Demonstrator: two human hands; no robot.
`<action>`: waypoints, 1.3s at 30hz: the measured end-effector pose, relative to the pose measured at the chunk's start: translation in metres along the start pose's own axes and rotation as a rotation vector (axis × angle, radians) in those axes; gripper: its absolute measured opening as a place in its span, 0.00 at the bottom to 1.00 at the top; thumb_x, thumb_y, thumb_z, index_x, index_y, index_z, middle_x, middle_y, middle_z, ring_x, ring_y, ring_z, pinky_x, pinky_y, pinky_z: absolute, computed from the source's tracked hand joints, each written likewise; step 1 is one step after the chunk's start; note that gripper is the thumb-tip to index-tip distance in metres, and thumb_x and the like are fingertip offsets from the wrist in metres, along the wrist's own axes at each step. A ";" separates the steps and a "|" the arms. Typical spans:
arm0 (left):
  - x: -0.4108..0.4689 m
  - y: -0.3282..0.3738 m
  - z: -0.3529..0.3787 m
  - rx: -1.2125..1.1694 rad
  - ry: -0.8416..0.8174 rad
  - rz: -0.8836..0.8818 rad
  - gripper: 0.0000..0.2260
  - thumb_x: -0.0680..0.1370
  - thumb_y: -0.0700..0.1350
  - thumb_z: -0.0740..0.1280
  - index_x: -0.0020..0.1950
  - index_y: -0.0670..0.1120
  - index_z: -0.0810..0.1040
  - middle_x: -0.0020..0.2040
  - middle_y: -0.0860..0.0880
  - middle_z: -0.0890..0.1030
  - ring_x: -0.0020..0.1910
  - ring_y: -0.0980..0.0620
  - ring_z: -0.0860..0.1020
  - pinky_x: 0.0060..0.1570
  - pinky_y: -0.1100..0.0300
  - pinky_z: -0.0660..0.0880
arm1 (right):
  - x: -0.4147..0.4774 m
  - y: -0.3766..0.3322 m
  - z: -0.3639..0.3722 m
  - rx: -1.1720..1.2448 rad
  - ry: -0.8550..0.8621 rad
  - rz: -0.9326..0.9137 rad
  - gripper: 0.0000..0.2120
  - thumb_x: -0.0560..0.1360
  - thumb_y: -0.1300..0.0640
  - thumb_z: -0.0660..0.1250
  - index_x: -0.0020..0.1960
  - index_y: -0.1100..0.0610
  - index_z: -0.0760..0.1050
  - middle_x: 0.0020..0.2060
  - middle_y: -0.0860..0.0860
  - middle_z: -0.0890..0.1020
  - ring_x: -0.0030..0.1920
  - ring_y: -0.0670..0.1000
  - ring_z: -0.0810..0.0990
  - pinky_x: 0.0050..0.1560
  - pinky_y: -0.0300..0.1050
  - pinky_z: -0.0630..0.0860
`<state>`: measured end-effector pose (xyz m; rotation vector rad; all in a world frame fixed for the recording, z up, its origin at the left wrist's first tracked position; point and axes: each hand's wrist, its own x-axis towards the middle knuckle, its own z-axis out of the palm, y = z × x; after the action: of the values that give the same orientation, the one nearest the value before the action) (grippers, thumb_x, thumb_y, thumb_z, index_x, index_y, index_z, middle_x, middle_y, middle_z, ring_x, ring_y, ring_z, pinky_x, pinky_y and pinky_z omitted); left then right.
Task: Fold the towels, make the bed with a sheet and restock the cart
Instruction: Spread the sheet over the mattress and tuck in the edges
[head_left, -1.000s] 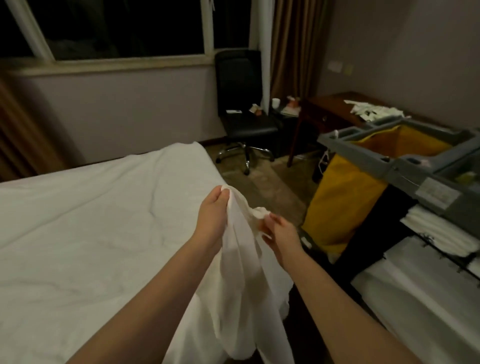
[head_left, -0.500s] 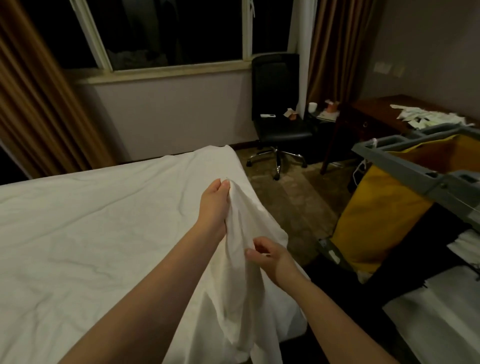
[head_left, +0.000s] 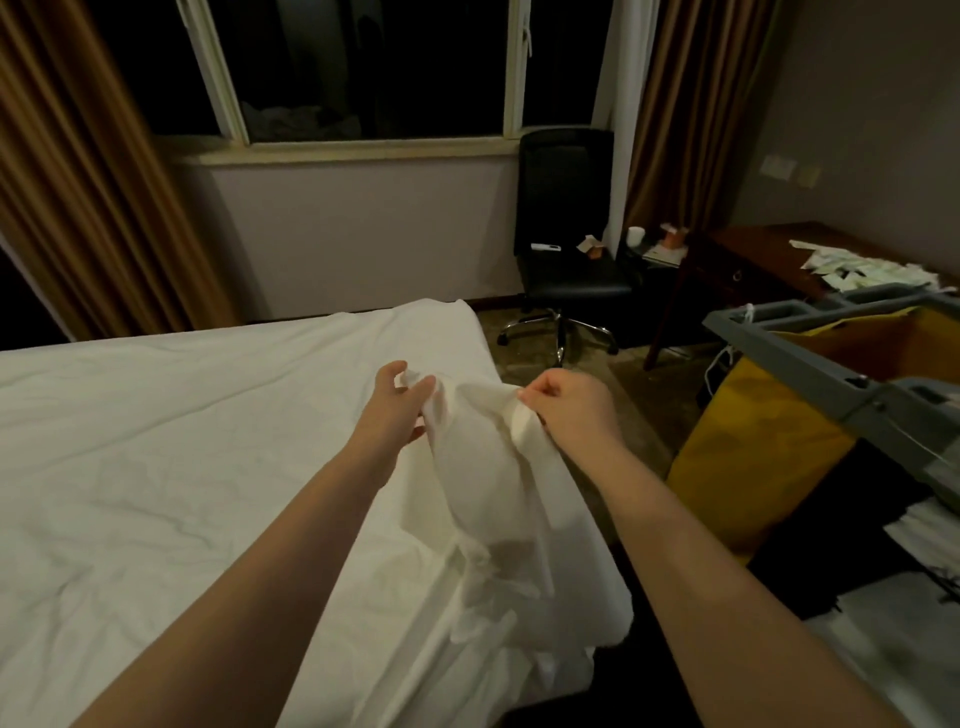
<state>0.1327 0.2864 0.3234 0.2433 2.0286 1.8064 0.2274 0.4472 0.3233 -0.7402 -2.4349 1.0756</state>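
**White sheet** (head_left: 483, 467), lifted by its edge above the right side of the bed (head_left: 156, 467). The rest is draping over the bed's near corner toward 6 o'clock.

- **Hands:** You are pinching a bunched fold with the left hand (head_left: 397, 410), thumb and fingers closing on the cloth. The right hand (head_left: 569, 410), at 3 o'clock of the left, is curling round the same edge. A short span is hanging slack between them.
- **Handling:** The fabric is reading as thin, light and limp. It is creasing freely and sagging under its own weight, so expect it to slide through a loose pinch rather than resist.
- **Best hold, as a judgement:** Along the hem, near a corner, with the hands well apart so the span is pulling flat.
- **Surroundings:** The cart (head_left: 779, 317) with its yellow bag (head_left: 769, 467) is standing near, at 3 o'clock of the bed. An office chair (head_left: 566, 260) is standing at 12 o'clock.
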 end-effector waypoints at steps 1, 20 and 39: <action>-0.003 -0.002 0.002 0.053 -0.020 0.018 0.24 0.80 0.49 0.62 0.74 0.51 0.58 0.70 0.44 0.67 0.63 0.43 0.72 0.62 0.48 0.72 | 0.002 -0.002 0.001 -0.007 0.002 -0.012 0.07 0.76 0.53 0.67 0.44 0.55 0.79 0.36 0.44 0.77 0.40 0.45 0.76 0.44 0.43 0.75; -0.011 -0.008 -0.009 0.440 0.193 0.360 0.09 0.80 0.43 0.61 0.50 0.49 0.80 0.47 0.56 0.78 0.48 0.56 0.74 0.47 0.65 0.66 | 0.004 0.004 0.004 -0.057 -0.056 -0.074 0.07 0.78 0.52 0.64 0.45 0.55 0.75 0.38 0.46 0.76 0.39 0.44 0.74 0.37 0.35 0.69; -0.027 -0.060 0.030 0.822 -0.064 0.131 0.17 0.78 0.48 0.64 0.62 0.40 0.70 0.56 0.41 0.78 0.55 0.39 0.76 0.43 0.58 0.66 | 0.006 -0.032 -0.010 0.704 0.110 0.111 0.13 0.81 0.56 0.59 0.39 0.55 0.73 0.30 0.48 0.70 0.33 0.46 0.69 0.43 0.42 0.70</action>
<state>0.1773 0.2947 0.2676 0.6614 2.6430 0.9054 0.2183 0.4380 0.3543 -0.6636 -1.7417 1.7368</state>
